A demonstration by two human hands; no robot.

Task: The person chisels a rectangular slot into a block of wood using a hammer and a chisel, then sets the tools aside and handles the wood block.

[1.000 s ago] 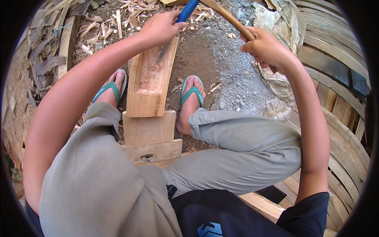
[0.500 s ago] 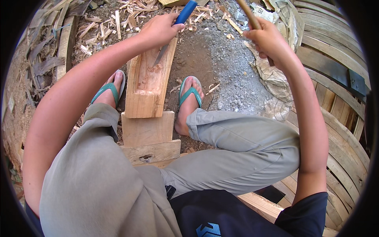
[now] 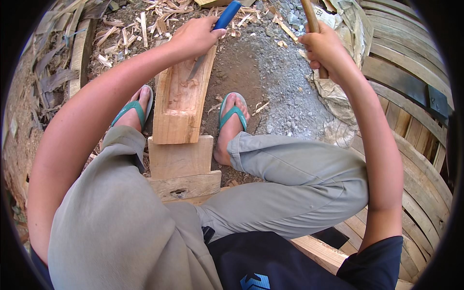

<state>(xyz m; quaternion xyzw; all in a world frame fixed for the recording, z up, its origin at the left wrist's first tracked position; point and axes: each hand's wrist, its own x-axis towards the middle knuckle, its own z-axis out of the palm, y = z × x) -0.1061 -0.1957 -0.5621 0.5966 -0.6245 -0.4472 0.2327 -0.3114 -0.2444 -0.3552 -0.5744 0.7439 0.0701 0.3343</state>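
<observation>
My left hand (image 3: pixel 195 38) is closed round the blue handle of a chisel (image 3: pixel 227 15). The chisel slants down, its blade tip resting in the hollow of a wooden block (image 3: pixel 178 129). That hollow is long and roughly rectangular, with thin curled shavings near the blade. Raised at the upper right, my right hand (image 3: pixel 325 47) grips a round brown wooden handle (image 3: pixel 310 14). Its upper end runs out of the picture, so the kind of tool does not show. Under the near end of the block sits a flat wooden board (image 3: pixel 180 159).
My sandalled feet (image 3: pixel 232 113) flank the block. Wood chips (image 3: pixel 128 41) litter the ground ahead, with grey gravel (image 3: pixel 285 96) to the right. A crumpled sack (image 3: pixel 333 96) lies beside stacked wooden slats (image 3: pixel 406 82). Rough planks (image 3: pixel 79 58) lean at the left.
My right hand has shifted slightly, and the wooden handle has tilted more upright, its lower end swinging to the left. The left hand and chisel stay where they were.
</observation>
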